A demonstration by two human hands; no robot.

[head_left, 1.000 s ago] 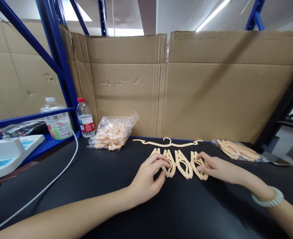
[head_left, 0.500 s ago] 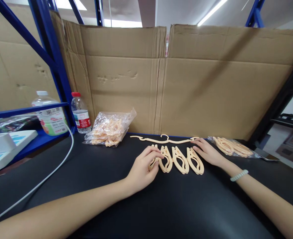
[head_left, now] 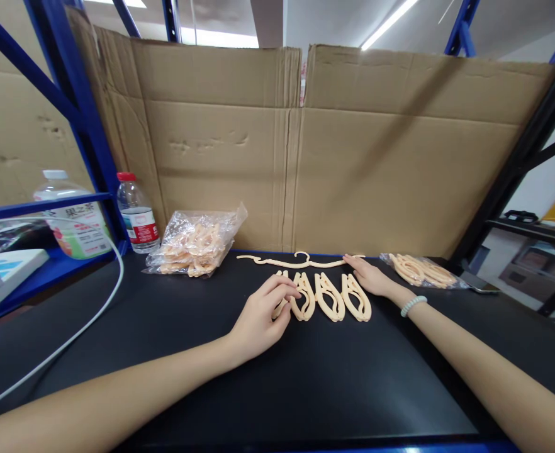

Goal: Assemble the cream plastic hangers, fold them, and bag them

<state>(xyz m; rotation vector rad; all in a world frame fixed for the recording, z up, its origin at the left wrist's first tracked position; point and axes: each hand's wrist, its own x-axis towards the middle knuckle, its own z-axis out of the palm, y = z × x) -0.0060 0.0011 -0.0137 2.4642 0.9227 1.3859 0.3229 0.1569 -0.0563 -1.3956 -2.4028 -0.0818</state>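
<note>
Several folded peach plastic hangers [head_left: 329, 297] lie side by side on the black table [head_left: 334, 384]. Behind them, one unfolded hanger [head_left: 301, 261] lies flat near the cardboard wall. My left hand [head_left: 261, 316] rests over the leftmost folded hanger, fingers curled and pinching its edge. My right hand [head_left: 369, 277] lies stretched out flat, fingertips touching the right end of the unfolded hanger. A pale bead bracelet [head_left: 413, 305] circles my right wrist.
A clear bag of hangers [head_left: 192, 245] sits at the back left, another bag [head_left: 421, 270] at the back right. Two bottles [head_left: 136, 214] stand by the blue rack post [head_left: 77, 119]. A white cable [head_left: 65, 343] crosses the left side. Cardboard [head_left: 306, 151] walls the back.
My right hand left the rightmost folded hanger and reached back to the end of the unfolded one. My left hand stayed on the leftmost folded hanger. The camera swung slightly right.
</note>
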